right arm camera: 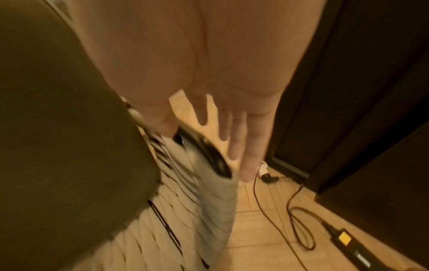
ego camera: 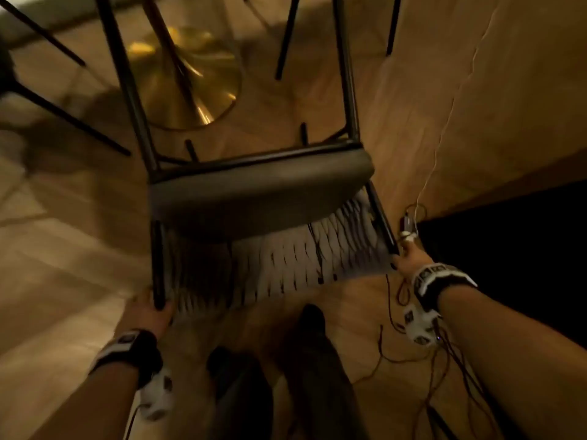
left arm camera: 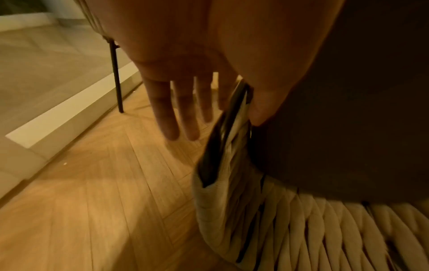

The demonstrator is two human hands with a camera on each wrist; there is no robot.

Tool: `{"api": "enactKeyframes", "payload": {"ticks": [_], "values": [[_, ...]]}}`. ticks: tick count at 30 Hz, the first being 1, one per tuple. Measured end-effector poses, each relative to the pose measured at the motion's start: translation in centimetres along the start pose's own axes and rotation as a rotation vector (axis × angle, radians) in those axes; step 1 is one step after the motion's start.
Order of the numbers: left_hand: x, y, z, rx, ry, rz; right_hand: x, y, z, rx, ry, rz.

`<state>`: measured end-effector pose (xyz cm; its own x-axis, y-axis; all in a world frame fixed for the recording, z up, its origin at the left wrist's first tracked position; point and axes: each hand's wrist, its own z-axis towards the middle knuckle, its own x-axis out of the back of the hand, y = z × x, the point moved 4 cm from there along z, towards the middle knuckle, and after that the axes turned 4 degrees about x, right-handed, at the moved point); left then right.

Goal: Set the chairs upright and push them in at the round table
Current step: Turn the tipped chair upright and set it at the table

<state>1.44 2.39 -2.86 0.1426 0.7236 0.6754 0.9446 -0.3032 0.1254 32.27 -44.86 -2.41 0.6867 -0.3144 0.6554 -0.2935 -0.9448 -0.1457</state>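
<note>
Head view is showing a dining chair (ego camera: pixel 260 198) tipped over on a herringbone wood floor (ego camera: pixel 79 249), its four thin black legs pointing away toward the brass trumpet-shaped base of the round table (ego camera: pixel 187 81). The chair's woven cream backrest (ego camera: pixel 286 258) is lying nearest the person, just ahead of their two dark shoes (ego camera: pixel 311 322). The left hand (ego camera: pixel 149 308) is sitting at the backrest's left black frame bar, and the right hand (ego camera: pixel 409 257) is sitting at the right bar. In the wrist views, each hand is showing straight, spread fingers (left arm camera: pixel 167 117) along the outside of the bar while the thumb is pressing the inner side; neither hand is curling round the frame. Open floor is lying to the left, bounded by a pale raised step (left arm camera: pixel 76 113). To the right, a dark cabinet (right arm camera: pixel 359 91) is standing close beside the chair, and black cables (right arm camera: pixel 294 216) with a power adapter (right arm camera: pixel 348 242) are trailing across the floor there. Legs of other chairs (ego camera: pixel 286 36) are standing around the table base. The seat cushion is dark and smooth, the frame black metal.
</note>
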Motion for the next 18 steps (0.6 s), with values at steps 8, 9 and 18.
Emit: {"api": "enactKeyframes", "payload": {"ticks": [8,9,18], "values": [[-2.8,-0.1,2.1,0.206,0.057,-0.044,-3.4,2.3,5.9,-0.129,0.025,0.008],[-2.6,-0.2,1.9,0.206,0.052,-0.026,-3.0,1.7,5.3,-0.149,-0.007,0.004],[2.2,-2.5,-3.3,0.204,0.0,0.012,0.1,2.2,0.2,-0.129,-0.079,-0.037]]}}
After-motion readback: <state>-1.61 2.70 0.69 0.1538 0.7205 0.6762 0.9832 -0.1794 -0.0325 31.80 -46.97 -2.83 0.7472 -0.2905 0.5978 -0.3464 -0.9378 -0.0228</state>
